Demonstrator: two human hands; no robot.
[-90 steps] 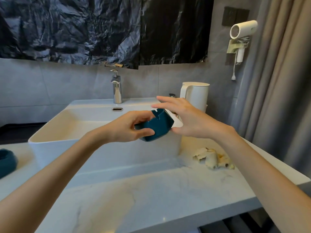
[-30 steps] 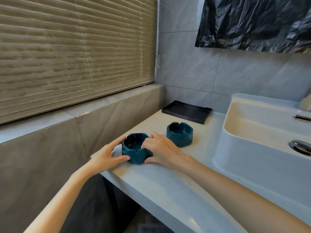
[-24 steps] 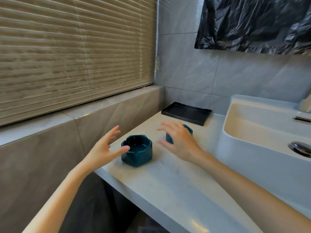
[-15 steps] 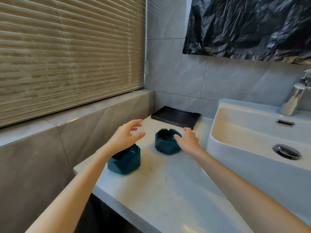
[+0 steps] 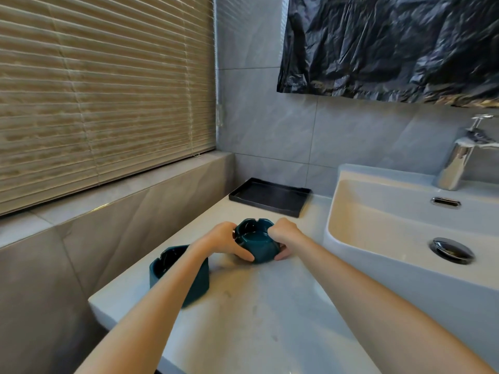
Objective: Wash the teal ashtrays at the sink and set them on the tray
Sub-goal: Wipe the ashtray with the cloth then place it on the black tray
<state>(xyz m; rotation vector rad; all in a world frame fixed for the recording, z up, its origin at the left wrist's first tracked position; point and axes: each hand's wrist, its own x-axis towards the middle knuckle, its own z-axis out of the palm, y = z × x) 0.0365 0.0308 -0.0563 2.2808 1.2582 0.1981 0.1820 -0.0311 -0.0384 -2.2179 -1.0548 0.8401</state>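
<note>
Two teal ashtrays stand on the white counter left of the sink. My left hand (image 5: 220,240) and my right hand (image 5: 283,234) grip the farther teal ashtray (image 5: 255,240) from both sides, thumbs under its near wall. The nearer teal ashtray (image 5: 198,282) sits by the counter's left edge, partly hidden behind my left forearm. A black rectangular tray (image 5: 270,197) lies against the back wall, beyond the held ashtray, with nothing on it.
The white basin (image 5: 378,211) with a chrome drain (image 5: 452,251) fills the right side, a chrome faucet (image 5: 459,163) behind it. A tiled ledge and window blinds run along the left. The counter's front edge drops off near the nearer ashtray.
Both hands let go of the nearer ashtray on the counter and moved to the farther one, which they now grip from both sides.
</note>
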